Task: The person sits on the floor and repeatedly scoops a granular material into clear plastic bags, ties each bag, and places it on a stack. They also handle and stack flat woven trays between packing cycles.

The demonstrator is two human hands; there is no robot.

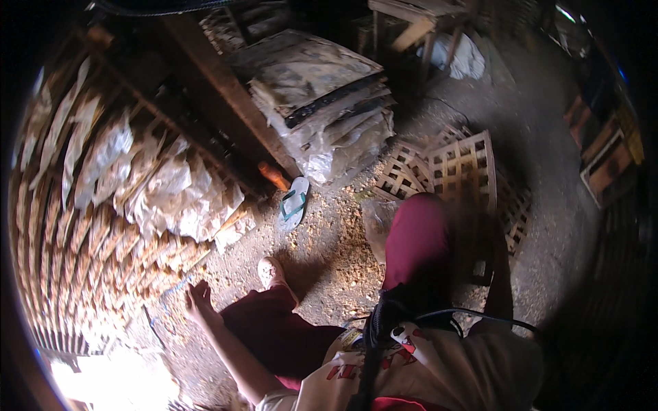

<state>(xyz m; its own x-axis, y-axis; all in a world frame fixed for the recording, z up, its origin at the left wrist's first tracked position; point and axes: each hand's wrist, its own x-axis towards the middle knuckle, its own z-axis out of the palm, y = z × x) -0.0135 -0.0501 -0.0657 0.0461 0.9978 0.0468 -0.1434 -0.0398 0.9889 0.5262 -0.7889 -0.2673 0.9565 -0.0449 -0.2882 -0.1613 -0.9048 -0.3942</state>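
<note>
My left hand (199, 302) hangs out to the left over the floor, fingers loosely bent and apart, with nothing seen in it. Beyond its fingertips, a thin blue string (177, 287) shows on the littered floor. My right forearm (499, 287) reaches down in shadow beside my raised right knee. The right hand is dark and blurred near the wooden lattice crates (459, 159); whether it touches or holds one cannot be told. A clear plastic sheet or bag (378, 221) lies left of that knee.
Slatted racks (103, 257) with crumpled plastic sheets (175, 195) fill the left side. A stack of plastic-wrapped boards or trays (329, 97) stands ahead. A flip-flop (294, 205) lies beside a wooden post (231, 87). A wooden bench (421, 10) and a crate (609, 164) stand farther off.
</note>
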